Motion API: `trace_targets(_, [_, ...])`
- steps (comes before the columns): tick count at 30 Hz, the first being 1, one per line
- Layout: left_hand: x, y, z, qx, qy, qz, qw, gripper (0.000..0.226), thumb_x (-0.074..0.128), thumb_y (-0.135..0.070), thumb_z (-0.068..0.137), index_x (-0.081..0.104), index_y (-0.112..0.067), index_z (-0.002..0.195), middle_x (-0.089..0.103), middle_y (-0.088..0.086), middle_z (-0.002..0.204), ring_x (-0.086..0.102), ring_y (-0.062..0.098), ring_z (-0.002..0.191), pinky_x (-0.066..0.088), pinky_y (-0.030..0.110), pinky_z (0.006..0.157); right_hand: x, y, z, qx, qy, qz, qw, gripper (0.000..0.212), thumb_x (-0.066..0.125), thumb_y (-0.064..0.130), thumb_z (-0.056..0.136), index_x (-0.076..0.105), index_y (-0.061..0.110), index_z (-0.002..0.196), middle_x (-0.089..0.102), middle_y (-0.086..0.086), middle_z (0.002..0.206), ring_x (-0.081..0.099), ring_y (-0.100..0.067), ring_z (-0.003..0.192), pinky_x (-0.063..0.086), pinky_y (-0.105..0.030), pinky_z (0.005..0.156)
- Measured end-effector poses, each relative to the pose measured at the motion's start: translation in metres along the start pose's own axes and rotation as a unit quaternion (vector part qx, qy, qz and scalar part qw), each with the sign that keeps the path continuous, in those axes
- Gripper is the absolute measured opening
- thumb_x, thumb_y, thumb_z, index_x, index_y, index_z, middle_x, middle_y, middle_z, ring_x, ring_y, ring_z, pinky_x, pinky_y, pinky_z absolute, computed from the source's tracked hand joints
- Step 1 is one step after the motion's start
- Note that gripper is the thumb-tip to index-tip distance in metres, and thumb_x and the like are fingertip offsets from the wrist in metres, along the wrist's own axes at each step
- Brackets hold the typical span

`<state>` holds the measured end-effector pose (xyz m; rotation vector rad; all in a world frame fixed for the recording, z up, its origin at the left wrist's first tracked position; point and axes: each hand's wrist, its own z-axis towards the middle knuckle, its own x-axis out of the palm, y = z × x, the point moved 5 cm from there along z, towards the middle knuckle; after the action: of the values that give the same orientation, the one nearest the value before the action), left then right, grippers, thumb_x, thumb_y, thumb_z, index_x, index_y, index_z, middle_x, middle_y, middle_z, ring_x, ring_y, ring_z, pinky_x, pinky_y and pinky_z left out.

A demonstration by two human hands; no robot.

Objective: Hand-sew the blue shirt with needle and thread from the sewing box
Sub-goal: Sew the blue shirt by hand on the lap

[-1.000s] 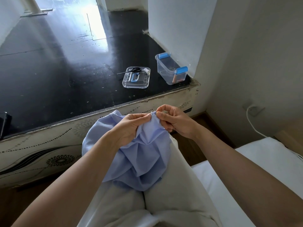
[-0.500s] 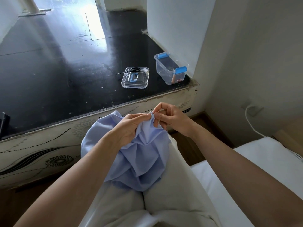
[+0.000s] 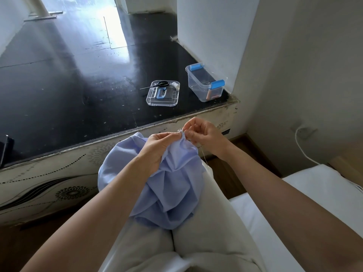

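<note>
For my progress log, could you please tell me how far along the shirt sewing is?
Done: the sewing box stands open, its lid beside it carrying scissors, and thread hangs beside the blue shirt. In hand: the left hand pinches the bunched edge while the right hand pinches thread there; the needle is too small to see. Left: finishing stitches and, probably, cutting the thread.

Can't tell if the right hand (image 3: 204,134) fingers (image 3: 191,122) pinch a needle or just thread (image 3: 203,156), way too tiny. Stuff inside the sewing box (image 3: 196,89) is a blur. Dark thing (image 3: 5,150) at the left edge is cut off; left forearm (image 3: 117,193) hides part of the blue shirt (image 3: 172,185).
</note>
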<state>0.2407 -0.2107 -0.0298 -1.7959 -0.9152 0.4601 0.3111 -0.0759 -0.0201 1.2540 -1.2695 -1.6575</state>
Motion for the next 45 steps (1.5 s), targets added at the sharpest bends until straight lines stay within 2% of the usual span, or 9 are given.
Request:
trace_targets(8, [0.003,-0.008,0.001,0.053,-0.052,0.096,0.993,0.012,0.07,-0.022,0.089,0.07,-0.017,0.078,0.066,0.005,0.073,0.06,0.016,0.07,0.052,0.03,0.068,-0.004,0.003,0.008,-0.138,-0.084,-0.182,0.97,0.009,0.071,0.028,0.088,0.07,0.02,0.091,0.06,0.008,0.096,0.056,-0.009,0.09,0.044,-0.008,0.079])
trace_targets(14, [0.003,-0.005,0.004,0.057,-0.078,0.179,0.979,0.017,0.068,-0.026,0.09,0.071,-0.018,0.075,0.066,0.003,0.07,0.06,0.014,0.067,0.05,0.022,0.061,0.012,0.006,0.004,-0.19,-0.082,-0.245,0.947,0.01,0.054,0.036,0.096,0.061,0.03,0.092,0.055,0.012,0.106,0.049,-0.013,0.106,0.044,-0.051,0.093])
trace_targets(18, [-0.006,0.001,0.009,0.053,-0.143,0.166,0.974,0.015,0.071,-0.026,0.087,0.072,-0.022,0.073,0.068,0.004,0.073,0.061,0.018,0.072,0.054,0.03,0.068,0.005,0.035,-0.003,-0.199,-0.109,0.044,0.973,0.01,0.042,0.011,0.102,0.048,0.004,0.102,0.064,-0.007,0.088,0.064,-0.017,0.085,0.054,-0.04,0.085])
trace_targets(22, [-0.015,0.002,0.009,0.079,-0.183,0.142,0.97,0.011,0.07,-0.025,0.088,0.072,-0.022,0.077,0.068,-0.001,0.075,0.061,0.017,0.076,0.055,0.034,0.075,-0.052,0.019,-0.013,-0.062,-0.371,0.233,0.897,0.014,0.036,0.02,0.106,0.044,0.019,0.094,0.046,0.001,0.072,0.045,-0.008,0.058,0.044,-0.02,0.057])
trace_targets(26, [-0.017,-0.006,0.008,0.11,-0.215,0.13,0.962,0.011,0.07,-0.024,0.088,0.072,-0.024,0.077,0.067,-0.008,0.073,0.059,0.013,0.073,0.053,0.034,0.078,-0.101,-0.009,-0.037,0.004,-0.585,0.182,0.79,0.016,0.039,0.023,0.103,0.043,0.022,0.088,0.044,0.004,0.077,0.041,-0.005,0.063,0.039,-0.019,0.063])
trace_targets(32, [-0.008,-0.013,0.005,0.154,-0.187,0.131,0.961,0.02,0.071,-0.023,0.087,0.068,-0.03,0.07,0.067,-0.008,0.072,0.06,0.009,0.071,0.055,0.034,0.077,-0.049,0.016,-0.011,-0.007,-0.227,-0.026,0.974,0.011,0.063,0.021,0.093,0.063,0.012,0.1,0.054,0.005,0.065,0.045,-0.001,0.053,0.039,-0.013,0.051])
trace_targets(35, [-0.007,-0.014,0.004,0.161,-0.173,0.126,0.963,0.012,0.072,-0.022,0.086,0.071,-0.024,0.074,0.069,-0.004,0.072,0.061,0.012,0.071,0.055,0.035,0.076,-0.013,0.025,-0.002,-0.057,-0.111,-0.142,0.982,0.01,0.07,0.024,0.089,0.065,0.017,0.094,0.052,0.008,0.059,0.045,-0.003,0.05,0.036,-0.009,0.05])
trace_targets(40, [-0.007,-0.012,0.001,0.155,-0.142,0.113,0.971,0.009,0.074,-0.024,0.086,0.074,-0.015,0.085,0.072,0.003,0.079,0.065,0.014,0.073,0.054,0.02,0.065,0.006,0.013,0.006,-0.066,-0.121,-0.238,0.961,0.023,0.072,0.038,0.086,0.071,0.016,0.094,0.059,0.003,0.064,0.05,-0.011,0.055,0.048,-0.023,0.053])
trace_targets(45, [-0.01,-0.008,0.005,0.128,-0.157,0.089,0.975,0.01,0.074,-0.024,0.086,0.074,-0.017,0.079,0.071,0.005,0.076,0.063,0.017,0.072,0.054,0.029,0.068,0.001,0.011,0.002,-0.106,-0.072,-0.124,0.984,0.007,0.071,0.019,0.088,0.069,0.018,0.081,0.058,0.018,0.06,0.052,-0.007,0.058,0.048,-0.017,0.06])
